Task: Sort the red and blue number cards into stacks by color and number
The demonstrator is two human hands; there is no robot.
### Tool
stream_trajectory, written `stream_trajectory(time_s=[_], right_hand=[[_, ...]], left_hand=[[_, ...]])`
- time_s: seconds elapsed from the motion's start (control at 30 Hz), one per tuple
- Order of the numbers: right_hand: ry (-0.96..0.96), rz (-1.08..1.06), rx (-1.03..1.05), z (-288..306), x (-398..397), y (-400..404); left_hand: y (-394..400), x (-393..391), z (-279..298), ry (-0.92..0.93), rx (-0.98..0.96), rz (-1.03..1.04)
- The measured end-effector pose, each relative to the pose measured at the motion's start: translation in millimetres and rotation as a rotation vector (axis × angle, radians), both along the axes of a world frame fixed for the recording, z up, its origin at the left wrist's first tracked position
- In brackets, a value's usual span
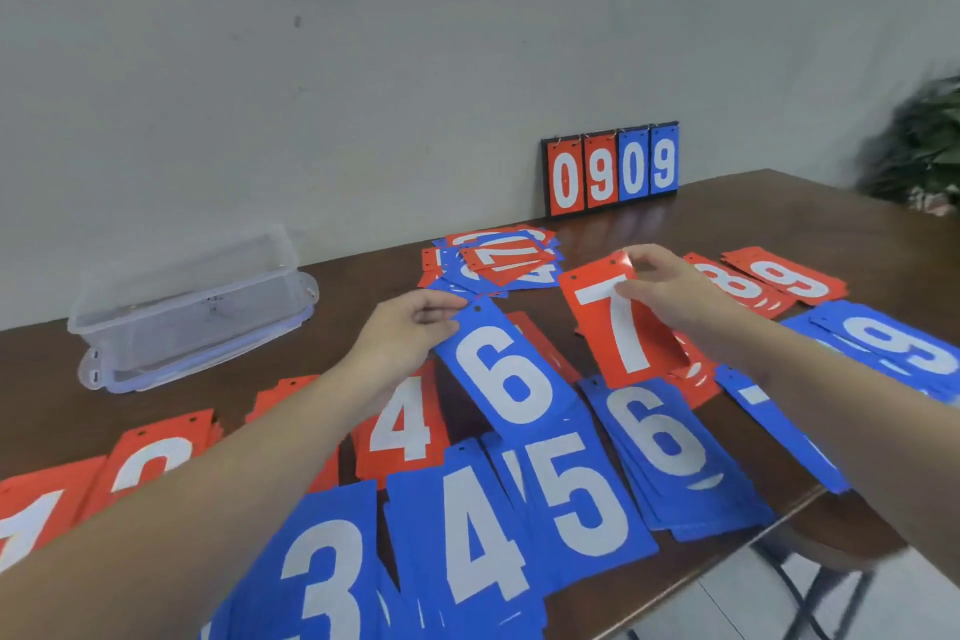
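Observation:
My left hand (410, 333) pinches the top corner of a blue 6 card (506, 369), held tilted above the table. My right hand (670, 294) grips the top edge of a red 7 card (621, 327), lifted over red cards beneath it. Sorted stacks lie in front: blue 3 (322, 577), blue 4 (478, 541), blue 5 (582, 499), blue 6 (670, 452), red 4 (402, 424). Red 8 (737, 283), red 9 (789, 278) and blue 9 (904, 348) stacks sit to the right. A mixed unsorted pile (498, 257) lies behind my hands.
A clear plastic box (192, 296) stands on its lid at the left. A flip scoreboard (613, 169) reading 0909 leans against the wall. The brown table's edge (727, 551) runs along the right front, with a stool below. A plant (924, 146) stands far right.

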State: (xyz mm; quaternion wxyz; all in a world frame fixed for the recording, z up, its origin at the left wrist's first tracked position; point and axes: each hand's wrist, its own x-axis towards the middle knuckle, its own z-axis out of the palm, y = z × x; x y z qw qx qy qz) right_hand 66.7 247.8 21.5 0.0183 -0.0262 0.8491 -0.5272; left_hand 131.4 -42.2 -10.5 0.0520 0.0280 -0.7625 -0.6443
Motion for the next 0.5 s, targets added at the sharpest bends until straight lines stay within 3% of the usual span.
stream_trajectory(time_s=[0.23,0.5], right_hand=[[0.002,-0.144,-0.017,-6.9,13.0,72.7],[-0.081,-0.227,0.058,-16.5,9.9,113.8]], left_hand=[[102.3,-16.6,-8.7,-0.045,-0.160,-0.252],[145.7,-33.0,-27.2,0.069,-0.681,-0.417]])
